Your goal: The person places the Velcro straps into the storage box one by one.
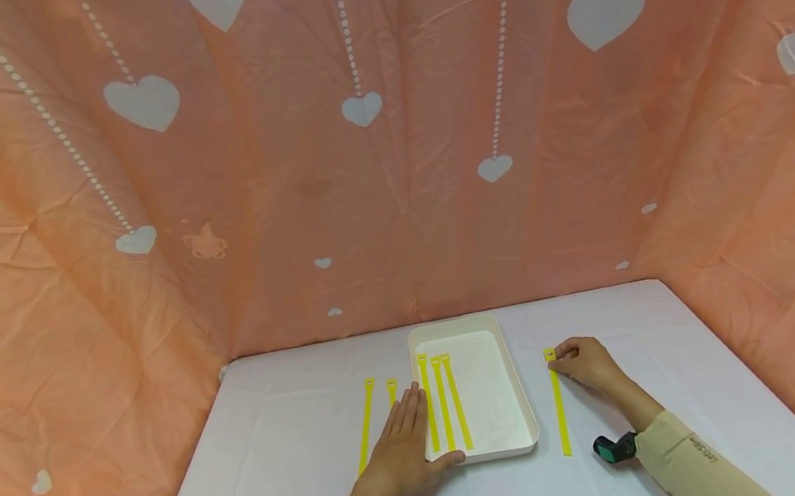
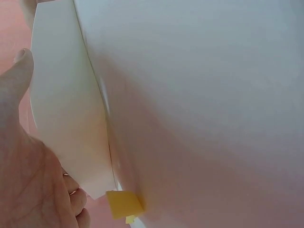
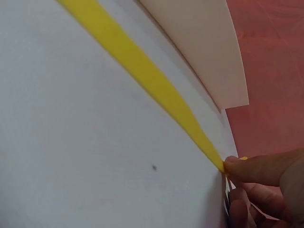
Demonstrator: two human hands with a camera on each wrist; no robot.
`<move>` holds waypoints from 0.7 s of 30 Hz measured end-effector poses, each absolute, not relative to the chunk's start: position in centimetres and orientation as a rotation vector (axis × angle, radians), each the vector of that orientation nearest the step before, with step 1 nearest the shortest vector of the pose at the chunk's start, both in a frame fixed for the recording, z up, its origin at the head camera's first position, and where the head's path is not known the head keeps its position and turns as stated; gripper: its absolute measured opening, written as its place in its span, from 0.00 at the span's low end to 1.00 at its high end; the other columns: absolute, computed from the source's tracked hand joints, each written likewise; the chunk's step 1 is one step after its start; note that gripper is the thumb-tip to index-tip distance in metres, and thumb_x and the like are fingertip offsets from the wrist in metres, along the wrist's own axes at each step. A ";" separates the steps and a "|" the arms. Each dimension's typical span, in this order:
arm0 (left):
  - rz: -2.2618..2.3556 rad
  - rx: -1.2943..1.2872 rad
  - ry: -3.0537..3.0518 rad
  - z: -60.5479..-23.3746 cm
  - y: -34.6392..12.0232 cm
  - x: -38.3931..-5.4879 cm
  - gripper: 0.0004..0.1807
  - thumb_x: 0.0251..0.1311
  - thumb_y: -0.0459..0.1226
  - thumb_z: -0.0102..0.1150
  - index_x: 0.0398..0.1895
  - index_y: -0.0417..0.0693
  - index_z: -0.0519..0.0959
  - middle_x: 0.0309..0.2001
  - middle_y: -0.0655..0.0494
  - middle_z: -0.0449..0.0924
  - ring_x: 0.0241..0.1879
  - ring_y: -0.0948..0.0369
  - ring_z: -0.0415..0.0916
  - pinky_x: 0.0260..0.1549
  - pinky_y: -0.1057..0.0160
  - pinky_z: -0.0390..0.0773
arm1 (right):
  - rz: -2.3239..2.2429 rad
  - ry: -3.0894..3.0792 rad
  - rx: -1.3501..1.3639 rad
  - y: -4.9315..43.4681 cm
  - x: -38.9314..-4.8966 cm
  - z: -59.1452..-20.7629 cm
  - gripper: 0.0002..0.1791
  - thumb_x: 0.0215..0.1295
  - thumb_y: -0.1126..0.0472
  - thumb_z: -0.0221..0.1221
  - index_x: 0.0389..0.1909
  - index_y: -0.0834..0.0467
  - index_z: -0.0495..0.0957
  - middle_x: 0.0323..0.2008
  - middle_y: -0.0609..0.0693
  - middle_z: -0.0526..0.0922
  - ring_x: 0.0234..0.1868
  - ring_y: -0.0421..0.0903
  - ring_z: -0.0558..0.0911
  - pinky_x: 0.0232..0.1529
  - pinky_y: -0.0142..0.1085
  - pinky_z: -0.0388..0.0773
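Observation:
At the right, my right hand (image 1: pixel 588 364) pinches a flat yellow strap (image 1: pixel 562 419) just below its slotted head, between thumb and fingertips. The strap's length runs toward me over the white table; in the right wrist view the strap (image 3: pixel 142 66) narrows to the pinch. My left hand (image 1: pixel 402 453) lies along the left wall of a shallow white tray (image 1: pixel 492 395), fingers straight and thumb at the near rim. Inside the tray, on its left side, lie three similar straps (image 1: pixel 443 401), side by side, heads away from me. The left wrist view shows the tray's outer wall (image 2: pixel 66 95).
Two more yellow straps (image 1: pixel 366 424) lie left of the tray, one largely hidden by my left hand. The white table (image 1: pixel 280 448) ends at an orange curtain (image 1: pixel 441 234) with heart prints, at the back and both sides.

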State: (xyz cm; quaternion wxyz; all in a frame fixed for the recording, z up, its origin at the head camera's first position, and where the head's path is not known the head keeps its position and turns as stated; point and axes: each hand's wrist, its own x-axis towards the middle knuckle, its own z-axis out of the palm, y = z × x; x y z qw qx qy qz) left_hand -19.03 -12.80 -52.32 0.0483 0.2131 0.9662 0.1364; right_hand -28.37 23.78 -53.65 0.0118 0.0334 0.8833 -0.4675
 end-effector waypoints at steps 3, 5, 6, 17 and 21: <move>0.424 0.659 2.943 -52.4 -12.8 -19.1 0.65 0.68 0.73 0.54 0.86 0.32 0.46 0.87 0.38 0.40 0.86 0.44 0.41 0.84 0.44 0.48 | -1.448 2.774 0.093 23.8 -28.4 -53.7 0.13 0.65 0.65 0.72 0.43 0.71 0.83 0.35 0.57 0.83 0.37 0.49 0.79 0.36 0.34 0.75; 0.429 0.663 2.944 -52.4 -12.8 -19.1 0.65 0.68 0.73 0.55 0.86 0.32 0.47 0.87 0.37 0.41 0.86 0.43 0.42 0.84 0.44 0.48 | -1.443 2.777 0.096 23.8 -28.4 -53.7 0.13 0.66 0.64 0.71 0.43 0.72 0.84 0.37 0.58 0.84 0.39 0.50 0.80 0.38 0.35 0.76; 0.425 0.661 2.942 -52.4 -12.8 -19.1 0.65 0.68 0.73 0.54 0.86 0.32 0.47 0.87 0.37 0.41 0.86 0.44 0.41 0.84 0.44 0.48 | -1.440 2.779 0.096 23.8 -28.3 -53.7 0.13 0.67 0.64 0.71 0.43 0.72 0.84 0.37 0.59 0.85 0.40 0.51 0.80 0.38 0.35 0.76; 0.419 0.649 2.944 -52.5 -12.8 -19.1 0.65 0.67 0.73 0.54 0.86 0.33 0.46 0.87 0.38 0.40 0.86 0.44 0.42 0.84 0.44 0.48 | -1.503 2.743 0.113 23.7 -28.2 -53.8 0.14 0.71 0.64 0.67 0.47 0.73 0.85 0.43 0.62 0.87 0.42 0.51 0.82 0.37 0.33 0.79; 0.453 0.664 2.943 -52.5 -12.9 -19.1 0.65 0.68 0.73 0.54 0.86 0.32 0.46 0.87 0.37 0.41 0.86 0.42 0.42 0.84 0.43 0.48 | -1.524 2.707 0.137 23.5 -28.0 -53.6 0.13 0.73 0.64 0.66 0.48 0.73 0.85 0.43 0.61 0.87 0.40 0.49 0.81 0.36 0.33 0.79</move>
